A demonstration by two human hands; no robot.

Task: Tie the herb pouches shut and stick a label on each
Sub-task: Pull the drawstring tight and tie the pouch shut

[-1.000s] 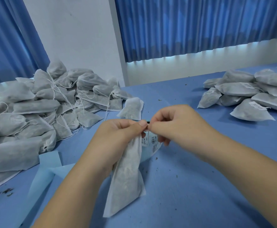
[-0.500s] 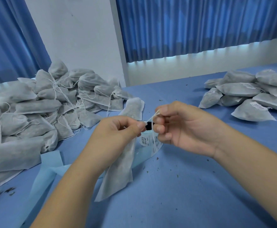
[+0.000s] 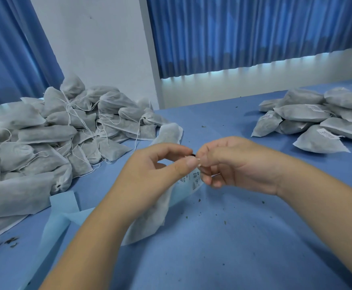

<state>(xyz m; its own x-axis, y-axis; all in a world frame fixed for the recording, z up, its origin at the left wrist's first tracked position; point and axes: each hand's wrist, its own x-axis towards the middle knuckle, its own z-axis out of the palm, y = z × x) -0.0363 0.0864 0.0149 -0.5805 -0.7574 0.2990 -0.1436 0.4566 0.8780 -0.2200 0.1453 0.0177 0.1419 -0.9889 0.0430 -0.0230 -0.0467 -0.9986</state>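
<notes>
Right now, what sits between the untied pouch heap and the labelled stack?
Head view: the left hand and right hand pinching the top of one pouch, a label strip behind, then blue table with herb crumbs.

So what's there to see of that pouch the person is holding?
The pouch is a long, flat bag of pale grey, papery-looking fabric. It hangs slanted from its top, which the left hand and right hand pinch with fingertips together, hiding the neck. Its lower end seems to rest on the blue table. No label shows on it.
</notes>
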